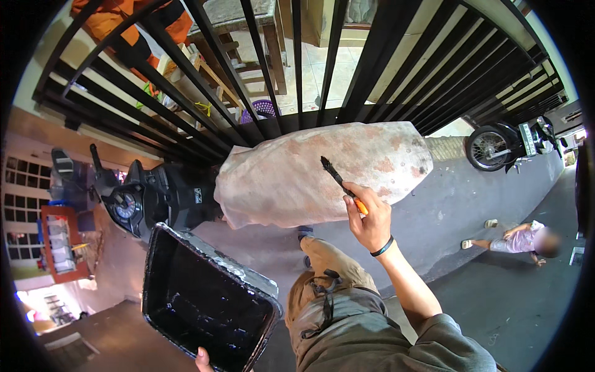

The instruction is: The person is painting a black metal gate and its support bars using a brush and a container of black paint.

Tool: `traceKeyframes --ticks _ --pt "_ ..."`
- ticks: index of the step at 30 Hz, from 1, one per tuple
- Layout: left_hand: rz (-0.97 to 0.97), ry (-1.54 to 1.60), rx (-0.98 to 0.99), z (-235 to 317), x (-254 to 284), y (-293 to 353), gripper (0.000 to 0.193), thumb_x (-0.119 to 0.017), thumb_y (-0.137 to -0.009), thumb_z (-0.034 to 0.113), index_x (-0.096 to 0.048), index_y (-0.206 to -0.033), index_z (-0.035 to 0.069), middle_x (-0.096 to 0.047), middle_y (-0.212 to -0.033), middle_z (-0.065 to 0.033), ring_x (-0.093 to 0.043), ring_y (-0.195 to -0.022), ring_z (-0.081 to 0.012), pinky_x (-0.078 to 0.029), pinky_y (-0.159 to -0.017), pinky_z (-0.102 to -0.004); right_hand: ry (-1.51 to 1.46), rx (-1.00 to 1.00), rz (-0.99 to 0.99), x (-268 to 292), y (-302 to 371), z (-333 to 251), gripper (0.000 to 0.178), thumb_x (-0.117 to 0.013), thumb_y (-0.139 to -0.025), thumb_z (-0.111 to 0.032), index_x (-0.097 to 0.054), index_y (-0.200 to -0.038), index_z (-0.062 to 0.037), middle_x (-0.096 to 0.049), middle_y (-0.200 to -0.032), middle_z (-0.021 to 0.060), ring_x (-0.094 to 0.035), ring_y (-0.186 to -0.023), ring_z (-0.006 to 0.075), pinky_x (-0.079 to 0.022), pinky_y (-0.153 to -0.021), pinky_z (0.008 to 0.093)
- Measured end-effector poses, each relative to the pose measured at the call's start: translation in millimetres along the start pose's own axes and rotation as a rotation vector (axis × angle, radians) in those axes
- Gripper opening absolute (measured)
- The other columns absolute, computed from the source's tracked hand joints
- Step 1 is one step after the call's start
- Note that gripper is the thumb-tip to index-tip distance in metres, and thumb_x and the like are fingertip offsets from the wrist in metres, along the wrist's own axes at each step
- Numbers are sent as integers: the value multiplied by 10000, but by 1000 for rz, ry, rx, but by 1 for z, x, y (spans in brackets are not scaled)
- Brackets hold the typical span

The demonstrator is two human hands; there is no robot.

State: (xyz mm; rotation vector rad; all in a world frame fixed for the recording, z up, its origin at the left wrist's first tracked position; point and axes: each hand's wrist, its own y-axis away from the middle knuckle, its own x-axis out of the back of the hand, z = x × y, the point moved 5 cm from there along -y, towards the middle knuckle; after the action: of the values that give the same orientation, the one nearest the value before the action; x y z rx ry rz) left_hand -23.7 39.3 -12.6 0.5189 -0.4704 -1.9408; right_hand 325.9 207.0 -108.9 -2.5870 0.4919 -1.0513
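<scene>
In my right hand (370,217) is a paintbrush (338,175) with an orange handle end and dark, paint-coated bristles. My fingers close round its handle, and the bristles point up and to the left. Beyond the brush lies a pale, pink-stained cloth (291,167) draped over a long bulky shape; I cannot tell whether the bristles touch it. At the lower left, my left hand (202,359) grips the near rim of a black rectangular tub (260,282). Only part of that hand shows. The tub's edges carry pale, chipped marks, and its dark inside looks glossy.
A black metal fence (299,68) runs behind the cloth, with a purple basket (261,110) beyond it. A dark scooter (133,198) stands at the left. A motorcycle (496,149) is at the far right, with another person (511,239) nearer on the grey ground.
</scene>
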Motion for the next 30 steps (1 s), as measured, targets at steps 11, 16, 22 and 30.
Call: traceKeyframes --ticks 11,16,22,30 --pt "-528 -384 -541 -43 71 96 741 -740 -857 90 -396 -1512 52 -476 -1475 -265 -564 -1290 -375 -510 -1078 -489 -48 -113 66 129 88 12 168 -648 -977 -111 -718 -1116 -48 -704 -925 155 -693 -773 319 -543 -692 381" --pt "-475 72 113 -59 32 141 552 -619 -911 240 -561 -1401 -7 -676 -1281 -151 -681 -1154 -294 -565 -1002 -450 85 -89 349 228 79 35 191 -568 -1033 -124 -711 -1030 2 -668 -889 156 -640 -788 320 -508 -746 402" --pt "-663 37 133 -129 -18 173 536 -626 -913 213 -556 -1391 -21 -695 -1251 -170 -706 -1101 -302 -578 -968 -443 -299 -238 698 347 59 116 364 -449 -1136 -256 -657 -1002 11 -639 -949 67 -604 -775 103 -503 -599 251" --pt "-805 130 221 -223 -133 288 501 -617 -914 158 -569 -1378 -27 -696 -1264 -168 -711 -1106 -292 -586 -976 -436 -402 -58 625 512 -34 218 388 -414 -1155 -303 -536 -934 -10 -666 -1009 129 -656 -921 197 -528 -895 342"
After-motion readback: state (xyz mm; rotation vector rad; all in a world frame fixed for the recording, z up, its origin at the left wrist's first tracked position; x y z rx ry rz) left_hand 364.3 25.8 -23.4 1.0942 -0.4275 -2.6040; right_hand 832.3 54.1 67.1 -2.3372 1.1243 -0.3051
